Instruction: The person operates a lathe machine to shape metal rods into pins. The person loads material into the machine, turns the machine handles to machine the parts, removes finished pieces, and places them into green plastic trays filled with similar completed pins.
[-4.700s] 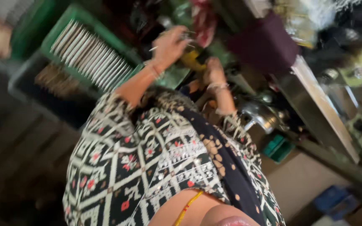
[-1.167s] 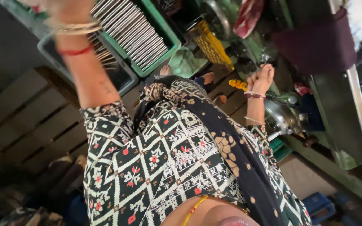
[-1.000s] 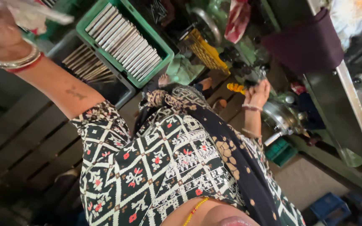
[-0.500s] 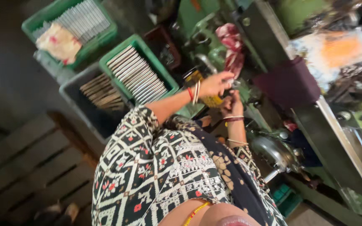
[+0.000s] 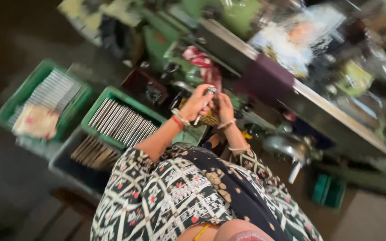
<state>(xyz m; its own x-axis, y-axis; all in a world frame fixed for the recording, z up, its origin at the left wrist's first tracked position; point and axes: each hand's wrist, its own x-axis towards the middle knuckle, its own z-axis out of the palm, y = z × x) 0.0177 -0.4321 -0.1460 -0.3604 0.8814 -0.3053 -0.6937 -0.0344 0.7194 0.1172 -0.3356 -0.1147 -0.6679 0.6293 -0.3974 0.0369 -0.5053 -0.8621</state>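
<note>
As both hands met at machine, left hand (image 5: 196,103) pinched small shiny metal piece (image 5: 210,91), fingers curled round it; right hand (image 5: 224,105) closed beside, touching, its grip too blurred to tell. Piece sat between fingertips, above yellow part (image 5: 209,119). A second ago left hand was out over green tray of metal strips (image 5: 122,119); right waited by machine.

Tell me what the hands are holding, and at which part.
Both hands, left and right, meet on a small shiny metal piece, pinched at its upper end by the fingertips. The blur hides its exact shape.
</note>
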